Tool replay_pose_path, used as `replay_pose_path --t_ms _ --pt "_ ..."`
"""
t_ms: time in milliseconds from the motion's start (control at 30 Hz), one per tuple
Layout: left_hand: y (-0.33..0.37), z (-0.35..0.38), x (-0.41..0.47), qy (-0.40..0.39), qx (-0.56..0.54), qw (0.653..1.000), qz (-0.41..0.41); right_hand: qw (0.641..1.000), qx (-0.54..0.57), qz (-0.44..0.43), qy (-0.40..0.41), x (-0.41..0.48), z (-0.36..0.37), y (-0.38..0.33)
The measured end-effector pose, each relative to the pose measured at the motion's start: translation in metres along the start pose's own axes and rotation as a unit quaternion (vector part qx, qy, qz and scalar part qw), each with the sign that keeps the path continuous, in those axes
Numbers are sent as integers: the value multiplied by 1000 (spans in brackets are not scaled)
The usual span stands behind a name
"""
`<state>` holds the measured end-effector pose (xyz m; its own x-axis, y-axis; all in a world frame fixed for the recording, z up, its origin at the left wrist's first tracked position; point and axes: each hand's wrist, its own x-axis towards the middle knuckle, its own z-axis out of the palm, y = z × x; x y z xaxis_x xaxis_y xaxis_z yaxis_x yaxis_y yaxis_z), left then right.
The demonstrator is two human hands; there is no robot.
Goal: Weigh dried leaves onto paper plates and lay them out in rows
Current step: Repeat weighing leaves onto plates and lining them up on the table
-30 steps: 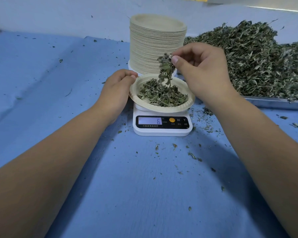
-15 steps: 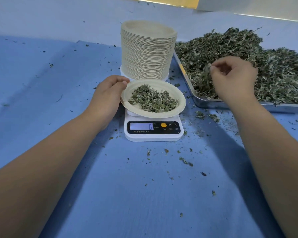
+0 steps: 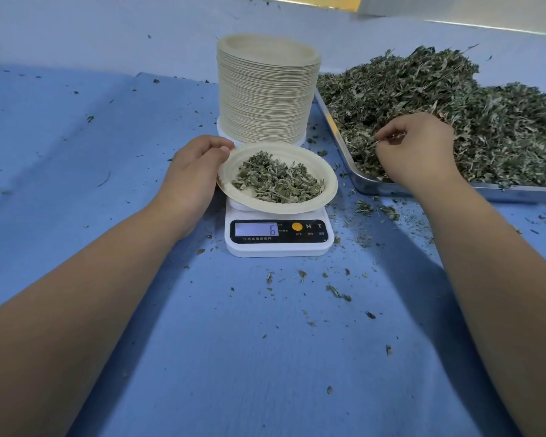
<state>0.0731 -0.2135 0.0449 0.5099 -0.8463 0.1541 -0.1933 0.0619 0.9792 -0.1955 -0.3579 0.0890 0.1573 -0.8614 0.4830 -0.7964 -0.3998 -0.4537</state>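
A paper plate (image 3: 323, 197) holding a small heap of dried leaves (image 3: 276, 181) sits on a white digital scale (image 3: 278, 234) whose display reads 6. My left hand (image 3: 193, 175) grips the plate's left rim with thumb on top. My right hand (image 3: 413, 149) is over the near left part of the metal tray (image 3: 517, 194), fingers curled and pinching a few leaves from the big pile of dried leaves (image 3: 454, 115).
A tall stack of empty paper plates (image 3: 267, 93) stands right behind the scale. Loose leaf crumbs (image 3: 338, 291) lie scattered on the blue cloth (image 3: 76, 152) in front of and beside the scale. A pale wall rises behind the table.
My right hand dropped leaves onto the plate, then moved right to the tray and now pinches into the pile. My left hand stays on the plate rim; the scale still reads 6.
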Motion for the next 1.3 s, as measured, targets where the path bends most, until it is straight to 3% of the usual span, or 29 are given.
replay_pose_path --t_ms 367,533,633,767,833,967,1067,1200,1300 --pt "-1 0 0 -3 -8 1000 -7 998 51 -3 39 -5 -4 -6" --pt "-2 0 2 -8 -13 1000 -6 977 208 -42 36 -15 -6 -39" --pt "-2 -1 2 -10 -17 1000 -5 956 272 -101 -36 -27 -3 -67" --pt "-3 -2 0 -19 -15 1000 7 961 143 -160 -172 -39 1 -80" --pt "-2 -2 0 -30 -13 999 17 962 97 -191 -170 -43 0 -81" --pt "0 -1 -5 -73 -5 996 47 943 138 -226 -200 -50 -8 -89" --pt "3 -2 -9 -105 37 991 70 936 52 -258 -234 -54 -5 -93" --pt "7 -1 -12 -113 93 986 78 935 -8 -261 -241 -56 2 -92" --pt "8 0 -14 -112 102 985 78 940 25 -248 -233 -54 4 -89"
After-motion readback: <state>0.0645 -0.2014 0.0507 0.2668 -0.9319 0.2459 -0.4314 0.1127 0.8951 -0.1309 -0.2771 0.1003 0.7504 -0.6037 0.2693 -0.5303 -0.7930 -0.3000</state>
